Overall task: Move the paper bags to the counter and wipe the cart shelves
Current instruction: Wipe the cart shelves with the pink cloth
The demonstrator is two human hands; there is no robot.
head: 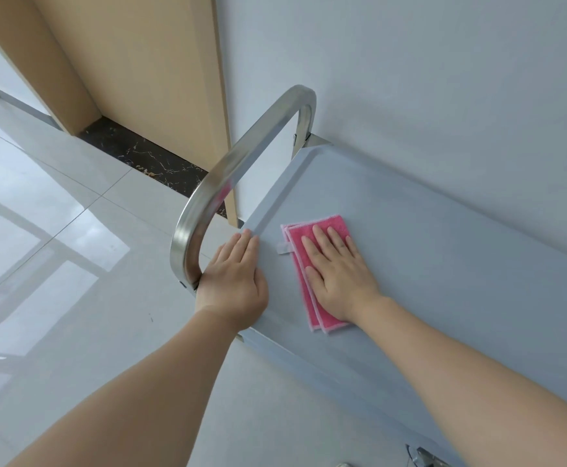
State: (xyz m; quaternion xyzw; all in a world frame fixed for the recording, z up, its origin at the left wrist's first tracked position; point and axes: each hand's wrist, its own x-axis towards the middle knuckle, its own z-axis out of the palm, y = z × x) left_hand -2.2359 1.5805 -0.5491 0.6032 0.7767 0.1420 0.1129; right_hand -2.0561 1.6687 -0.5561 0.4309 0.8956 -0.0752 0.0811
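A: Right hand?
B: Flat on folded pink cloth, fingers straight and spread, pressing it to top cart shelf, centre of frame.

A: Left hand?
B: Resting on shelf's near-left rim, fingers straight and together, gripping nothing. Just beside base of steel handle.

A: Cloth position?
B: Close to shelf's left end, grey tag sticking out of its left edge.

A: Surroundings?
B: Glossy tiled floor lower left. Wooden door frame upper left. Pale wall right.

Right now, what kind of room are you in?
Probably an indoor hallway or service room: shiny floor tiles, a wooden door frame, and a grey cart shelf with a steel handle.
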